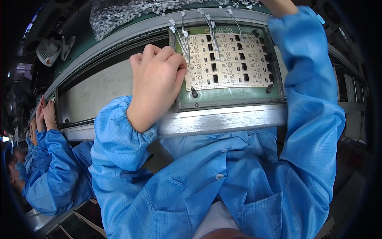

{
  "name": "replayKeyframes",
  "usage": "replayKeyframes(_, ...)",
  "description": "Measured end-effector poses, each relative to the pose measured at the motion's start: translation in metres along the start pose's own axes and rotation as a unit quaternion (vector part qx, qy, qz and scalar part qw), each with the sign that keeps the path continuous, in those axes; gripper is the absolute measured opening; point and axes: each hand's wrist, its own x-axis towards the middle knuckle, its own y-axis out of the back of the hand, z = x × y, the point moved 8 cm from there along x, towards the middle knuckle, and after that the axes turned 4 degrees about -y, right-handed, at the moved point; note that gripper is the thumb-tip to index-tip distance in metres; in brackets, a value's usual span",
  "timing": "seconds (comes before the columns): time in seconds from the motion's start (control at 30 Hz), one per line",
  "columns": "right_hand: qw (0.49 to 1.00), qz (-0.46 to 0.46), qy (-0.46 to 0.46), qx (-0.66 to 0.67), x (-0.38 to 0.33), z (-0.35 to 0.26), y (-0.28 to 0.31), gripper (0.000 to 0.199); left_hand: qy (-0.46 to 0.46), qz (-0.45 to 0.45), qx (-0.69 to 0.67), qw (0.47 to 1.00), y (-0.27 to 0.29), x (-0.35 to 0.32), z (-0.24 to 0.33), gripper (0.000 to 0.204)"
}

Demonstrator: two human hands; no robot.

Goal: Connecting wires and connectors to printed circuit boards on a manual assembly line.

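A panel of white circuit boards [229, 83] with black components sits in a green fixture tray [234, 94]. My left hand [159, 75] is over the tray's left edge, with its fingers curled and closed beside the panel. Its fingertips are turned away, so anything in them is hidden. Thin white wires with small connectors [185, 35] lie beside those fingers and across the panel's upper left. Stretched forward, my right hand [280, 6] is cut off by the upper edge; only the part near the wrist shows, and its fingers are out of sight.
A clear plastic bag [119, 20] of many wired connectors lies beyond the rail. The metal front rail [223, 119] runs between my body and the tray. A small white fan [49, 51] stands far left. Another person's hands [47, 113] are at the line on the left.
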Motion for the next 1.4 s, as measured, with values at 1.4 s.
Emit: replayKeyframes(1.4,0.995,0.076,-0.007,0.062,-0.153,-0.010,0.058,0.013,-0.156,0.008,0.212,0.965,0.008,-0.012,0.049,0.013)
